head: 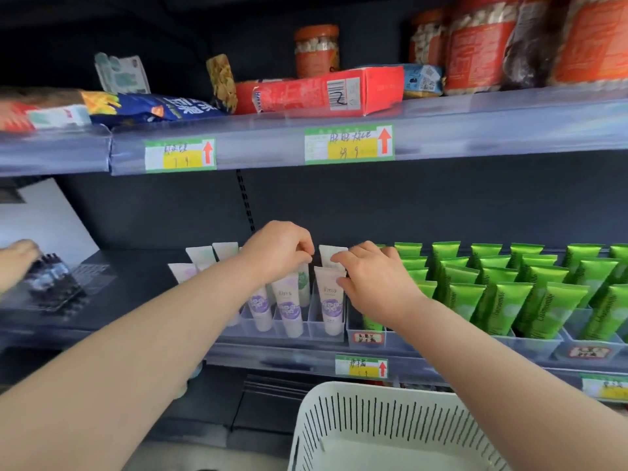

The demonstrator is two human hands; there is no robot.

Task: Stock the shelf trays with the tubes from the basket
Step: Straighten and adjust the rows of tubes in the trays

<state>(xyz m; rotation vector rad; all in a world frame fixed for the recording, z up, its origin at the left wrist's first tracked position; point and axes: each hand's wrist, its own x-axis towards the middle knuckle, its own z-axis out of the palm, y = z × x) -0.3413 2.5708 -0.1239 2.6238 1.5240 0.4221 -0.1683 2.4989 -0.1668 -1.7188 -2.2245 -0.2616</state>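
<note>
White tubes with purple labels (289,307) stand upside-down in a clear shelf tray (306,331) on the middle shelf. My left hand (278,249) pinches the crimped top of a tube in the tray's back rows. My right hand (370,277) pinches the top of the white tube (331,304) at the tray's right side. Green tubes (503,294) fill the clear trays to the right. The white slotted basket (373,430) sits below the shelf at the bottom; I see no tubes in the part that shows.
Another person's hand (17,260) touches dark packets (51,280) at the far left of the same shelf. The upper shelf carries a red box (319,93), snack bags and jars. Price labels (362,367) line the shelf edges.
</note>
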